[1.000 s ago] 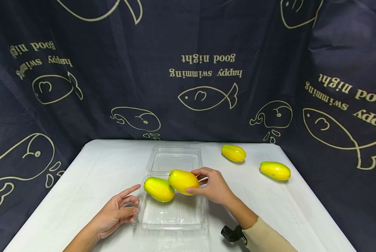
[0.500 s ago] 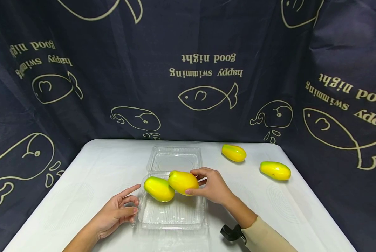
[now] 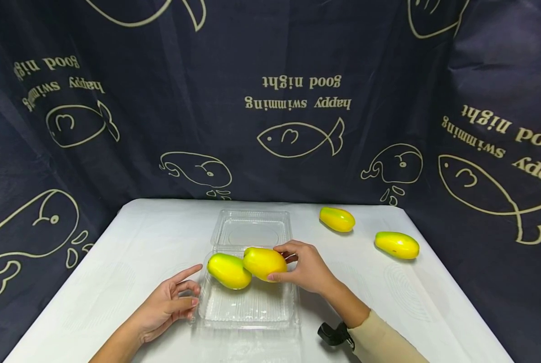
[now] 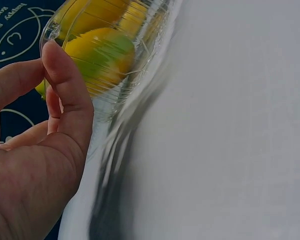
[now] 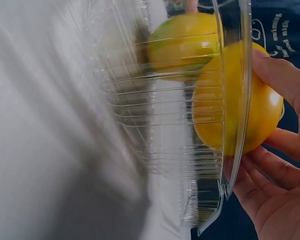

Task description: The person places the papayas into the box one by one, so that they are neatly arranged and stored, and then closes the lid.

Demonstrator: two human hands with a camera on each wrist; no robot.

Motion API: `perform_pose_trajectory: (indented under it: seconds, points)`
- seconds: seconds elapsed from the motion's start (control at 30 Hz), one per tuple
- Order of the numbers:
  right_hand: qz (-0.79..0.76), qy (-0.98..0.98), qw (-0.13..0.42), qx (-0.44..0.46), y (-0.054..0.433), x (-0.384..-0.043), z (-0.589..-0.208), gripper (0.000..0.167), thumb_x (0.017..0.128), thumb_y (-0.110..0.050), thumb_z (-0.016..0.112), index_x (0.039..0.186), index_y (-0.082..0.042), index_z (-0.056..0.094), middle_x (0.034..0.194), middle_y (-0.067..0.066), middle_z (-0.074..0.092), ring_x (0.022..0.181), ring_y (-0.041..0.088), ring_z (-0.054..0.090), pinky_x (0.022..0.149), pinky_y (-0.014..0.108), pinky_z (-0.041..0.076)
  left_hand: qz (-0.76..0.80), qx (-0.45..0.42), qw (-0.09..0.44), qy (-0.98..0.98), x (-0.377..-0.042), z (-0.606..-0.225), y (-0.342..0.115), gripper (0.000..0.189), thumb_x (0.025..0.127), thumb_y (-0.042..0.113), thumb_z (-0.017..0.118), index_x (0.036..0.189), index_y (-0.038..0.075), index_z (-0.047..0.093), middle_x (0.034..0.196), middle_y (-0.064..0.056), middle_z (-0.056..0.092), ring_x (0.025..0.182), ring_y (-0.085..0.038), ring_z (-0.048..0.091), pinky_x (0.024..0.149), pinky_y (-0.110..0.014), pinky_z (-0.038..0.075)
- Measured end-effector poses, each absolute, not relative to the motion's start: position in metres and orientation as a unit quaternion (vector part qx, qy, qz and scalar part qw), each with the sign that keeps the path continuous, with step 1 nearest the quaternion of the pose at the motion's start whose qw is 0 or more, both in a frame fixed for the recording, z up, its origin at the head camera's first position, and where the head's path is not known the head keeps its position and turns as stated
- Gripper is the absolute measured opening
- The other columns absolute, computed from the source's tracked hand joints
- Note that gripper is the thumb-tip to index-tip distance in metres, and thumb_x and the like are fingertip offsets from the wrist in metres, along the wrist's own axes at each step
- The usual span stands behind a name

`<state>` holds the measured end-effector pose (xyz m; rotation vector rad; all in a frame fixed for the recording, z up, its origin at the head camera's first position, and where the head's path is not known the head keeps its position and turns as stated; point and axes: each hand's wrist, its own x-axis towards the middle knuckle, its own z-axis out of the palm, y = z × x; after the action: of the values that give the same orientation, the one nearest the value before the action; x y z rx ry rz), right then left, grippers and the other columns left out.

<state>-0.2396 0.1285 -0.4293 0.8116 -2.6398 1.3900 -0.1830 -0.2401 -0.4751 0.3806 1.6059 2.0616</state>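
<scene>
While the L hand (image 3: pixel 163 308) is hanging at lower L of the frame, its fingers are lying loose & partly spread beside the box (image 3: pixel 247 312), gripping nothing; can't tell if they're touching the rim. Just R of centre, the R hand (image 3: pixel 307 267) is gripping the held fruit (image 3: pixel 262 263), thumb near side, fingertips far side, at the box's upper R. Step in hand is prob. loading it; next move's prob. calling for seating it w/o bumping the boxed fruit (image 3: pixel 228 272), which is lying just L, then letting go. Behind, the lid (image 3: pixel 252 229) is lying folded back. Farther, the R fruit (image 3: pixel 396 245) is resting mid-right, the back fruit (image 3: pixel 337 220) beyond.
</scene>
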Motion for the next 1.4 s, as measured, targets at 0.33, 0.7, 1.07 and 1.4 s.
perform_pose_trajectory:
  seconds: [0.33, 0.7, 1.07, 1.4]
  points:
    - [0.430, -0.862, 0.019, 0.267, 0.1294, -0.2406, -0.4300, 0.061, 0.070, -0.034, 0.096, 0.121, -0.009, 0.073, 0.116, -0.001, 0.071, 0.101, 0.017, 0.068, 0.085, 0.028, 0.062, 0.756, 0.141, 0.248, 0.589, -0.1831, -0.4746, -0.2396, 0.085, 0.098, -0.008, 0.057, 0.164, 0.005, 0.006, 0.107, 0.004, 0.057, 0.076, -0.008, 0.061, 0.069, -0.021, 0.060]
    - [0.408, -0.874, 0.018, 0.266, 0.1307, -0.2393, -0.4300, 0.061, 0.072, -0.037, 0.094, 0.122, -0.010, 0.073, 0.117, -0.002, 0.073, 0.102, 0.015, 0.068, 0.090, 0.030, 0.061, 0.755, 0.140, 0.247, 0.592, -0.1834, -0.4751, -0.2401, 0.084, 0.098, -0.008, 0.057, 0.164, 0.005, 0.007, 0.107, 0.004, 0.057, 0.075, -0.009, 0.061, 0.069, -0.022, 0.060]
    - [0.410, -0.871, 0.023, 0.270, 0.1308, -0.2384, -0.4311, 0.060, 0.072, -0.036, 0.094, 0.121, -0.009, 0.073, 0.115, -0.003, 0.071, 0.102, 0.014, 0.068, 0.090, 0.029, 0.061, 0.755, 0.141, 0.247, 0.591, -0.1835, -0.4752, -0.2398, 0.084, 0.098, -0.008, 0.058, 0.164, 0.005, 0.007, 0.106, 0.005, 0.057, 0.075, -0.008, 0.061, 0.068, -0.021, 0.060]
    - [0.398, -0.876, 0.028, 0.269, 0.1303, -0.2382, -0.4321, 0.060, 0.071, -0.034, 0.095, 0.120, -0.007, 0.073, 0.113, -0.003, 0.071, 0.101, 0.014, 0.068, 0.089, 0.030, 0.062, 0.755, 0.141, 0.245, 0.592, -0.1837, -0.4752, -0.2392, 0.084, 0.098, -0.008, 0.057, 0.164, 0.005, 0.006, 0.106, 0.005, 0.057, 0.074, -0.008, 0.061, 0.068, -0.021, 0.060]
